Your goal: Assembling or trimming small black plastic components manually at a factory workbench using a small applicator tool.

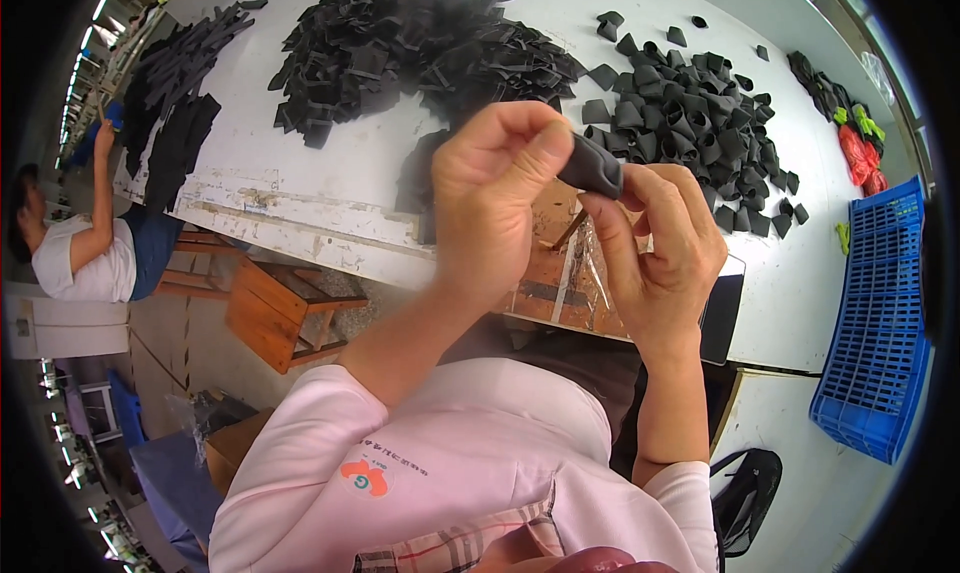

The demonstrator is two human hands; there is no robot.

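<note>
Both hands are up close together in front of the chest, forearms rising from pink sleeves. Left hand curls, thumb pressing forward; right hand pinches with fingertips, fingers bent.

a small folded fabric piece sat pinched between the left hand and the right hand, raised above the near edge of the worktable. behind the hands, heaps of fabric pieces lay on the table. a plastic crate stood at the right, a wooden stool lower left, another person far left.
</note>
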